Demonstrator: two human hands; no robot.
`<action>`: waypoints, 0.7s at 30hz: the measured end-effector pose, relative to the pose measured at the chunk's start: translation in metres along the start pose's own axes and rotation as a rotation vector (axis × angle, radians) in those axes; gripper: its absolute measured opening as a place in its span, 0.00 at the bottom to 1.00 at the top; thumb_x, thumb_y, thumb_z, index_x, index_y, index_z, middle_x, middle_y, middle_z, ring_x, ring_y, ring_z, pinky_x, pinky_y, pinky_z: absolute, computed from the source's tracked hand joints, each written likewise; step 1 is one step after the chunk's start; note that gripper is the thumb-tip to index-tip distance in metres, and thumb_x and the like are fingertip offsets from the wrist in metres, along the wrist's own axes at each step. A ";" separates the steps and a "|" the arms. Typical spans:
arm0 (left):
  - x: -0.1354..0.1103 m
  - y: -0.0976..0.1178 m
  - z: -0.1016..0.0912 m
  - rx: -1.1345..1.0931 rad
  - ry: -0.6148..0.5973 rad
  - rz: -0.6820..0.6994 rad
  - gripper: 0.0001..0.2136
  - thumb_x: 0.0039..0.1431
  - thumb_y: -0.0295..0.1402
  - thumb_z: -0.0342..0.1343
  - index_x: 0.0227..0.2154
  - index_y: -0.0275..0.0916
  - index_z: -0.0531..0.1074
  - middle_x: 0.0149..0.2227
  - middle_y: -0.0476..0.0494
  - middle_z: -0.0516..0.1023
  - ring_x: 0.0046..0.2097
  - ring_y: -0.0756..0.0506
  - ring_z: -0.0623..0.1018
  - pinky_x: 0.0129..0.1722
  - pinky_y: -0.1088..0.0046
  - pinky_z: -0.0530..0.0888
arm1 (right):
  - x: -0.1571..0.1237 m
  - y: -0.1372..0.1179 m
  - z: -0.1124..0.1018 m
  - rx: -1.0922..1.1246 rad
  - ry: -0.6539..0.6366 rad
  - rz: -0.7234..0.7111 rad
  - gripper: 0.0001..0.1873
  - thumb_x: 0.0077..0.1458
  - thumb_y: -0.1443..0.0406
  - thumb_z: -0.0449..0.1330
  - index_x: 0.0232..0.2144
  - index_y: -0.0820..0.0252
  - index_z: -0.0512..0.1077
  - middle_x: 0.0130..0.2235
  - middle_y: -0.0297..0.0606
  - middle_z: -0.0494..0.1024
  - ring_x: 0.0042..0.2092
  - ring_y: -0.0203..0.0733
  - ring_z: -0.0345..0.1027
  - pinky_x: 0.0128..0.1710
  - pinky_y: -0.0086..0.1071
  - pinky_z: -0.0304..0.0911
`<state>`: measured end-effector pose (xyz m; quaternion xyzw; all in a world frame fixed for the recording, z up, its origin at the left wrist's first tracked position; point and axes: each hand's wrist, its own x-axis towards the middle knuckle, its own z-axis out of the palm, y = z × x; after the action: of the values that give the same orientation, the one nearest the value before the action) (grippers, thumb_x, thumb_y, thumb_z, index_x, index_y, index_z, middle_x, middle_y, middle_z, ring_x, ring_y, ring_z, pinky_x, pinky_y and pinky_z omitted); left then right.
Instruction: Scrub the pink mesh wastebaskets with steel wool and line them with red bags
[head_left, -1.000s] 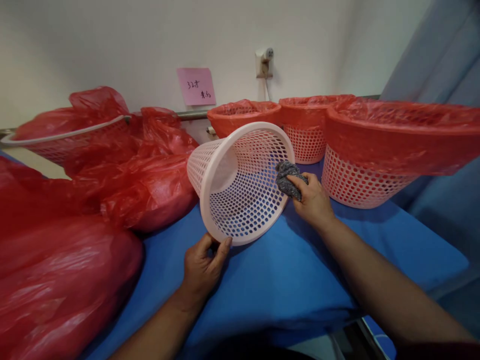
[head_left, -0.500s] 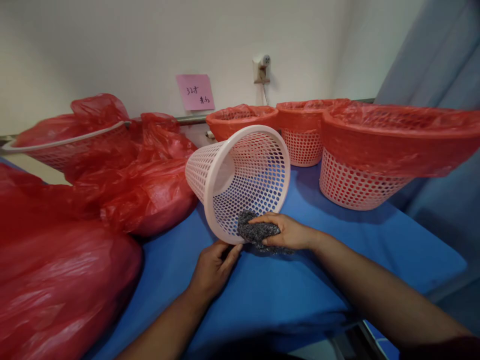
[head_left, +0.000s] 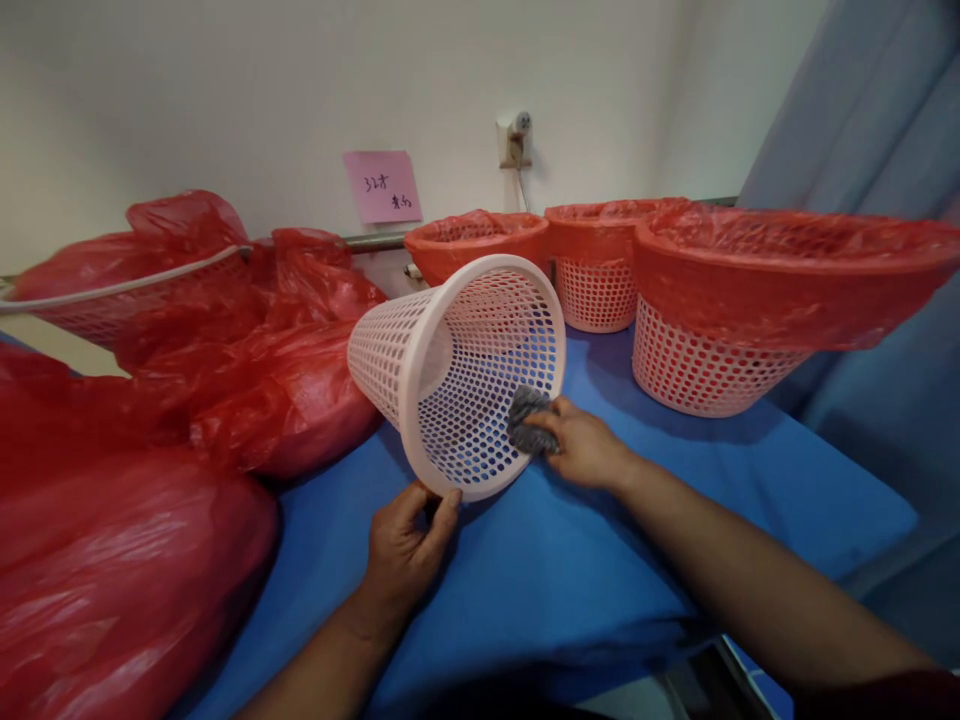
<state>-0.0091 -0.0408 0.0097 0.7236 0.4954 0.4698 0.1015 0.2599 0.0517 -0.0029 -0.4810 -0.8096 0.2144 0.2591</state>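
A white perforated plastic wastebasket (head_left: 416,400) lies tipped on its side, its mouth facing me, on a blue-covered table (head_left: 525,580). My left hand (head_left: 411,535) is closed on the lower left of its rim, thumb in front and the other fingers partly hidden beneath. In my right hand (head_left: 589,445) is a bunched dark grey cloth (head_left: 531,420), pressed against the rim at the lower right. Part of the cloth reaches just inside the mouth. Through the holes the inside looks bare, with no bag in it.
Wastebaskets lined with red bags stand behind and to the right: one small (head_left: 480,240), one in the middle (head_left: 600,290), one large (head_left: 720,370). Filled red bags (head_left: 127,560) crowd the left, beside another basket (head_left: 187,265). A pink note (head_left: 382,187) and a socket (head_left: 514,140) are on the wall.
My right hand has slid the cloth rightward and up along the rim. The wastebasket has shifted slightly left and turned a little, with my left hand still on its rim.
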 end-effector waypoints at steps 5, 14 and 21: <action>-0.002 -0.004 0.001 -0.025 -0.022 -0.059 0.12 0.65 0.38 0.59 0.31 0.36 0.81 0.25 0.48 0.82 0.24 0.49 0.78 0.27 0.77 0.75 | -0.006 -0.027 0.018 0.303 -0.214 -0.214 0.33 0.49 0.72 0.70 0.58 0.51 0.77 0.47 0.35 0.77 0.49 0.42 0.73 0.54 0.36 0.69; 0.001 -0.009 0.003 -0.007 -0.134 0.032 0.11 0.66 0.36 0.58 0.33 0.37 0.82 0.29 0.46 0.86 0.28 0.46 0.84 0.30 0.75 0.79 | 0.000 -0.016 0.013 0.142 -0.146 -0.243 0.34 0.53 0.73 0.66 0.61 0.51 0.73 0.51 0.40 0.75 0.52 0.46 0.73 0.56 0.40 0.69; 0.002 0.000 -0.007 0.129 0.029 0.188 0.16 0.66 0.33 0.56 0.22 0.37 0.73 0.18 0.52 0.72 0.19 0.52 0.71 0.21 0.78 0.67 | 0.018 0.018 -0.029 -0.370 0.406 0.010 0.30 0.59 0.71 0.61 0.63 0.51 0.72 0.57 0.49 0.70 0.53 0.55 0.70 0.52 0.46 0.70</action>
<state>-0.0144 -0.0415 0.0147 0.7650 0.4560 0.4548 0.0031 0.2827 0.0787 0.0125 -0.5573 -0.7641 -0.0364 0.3228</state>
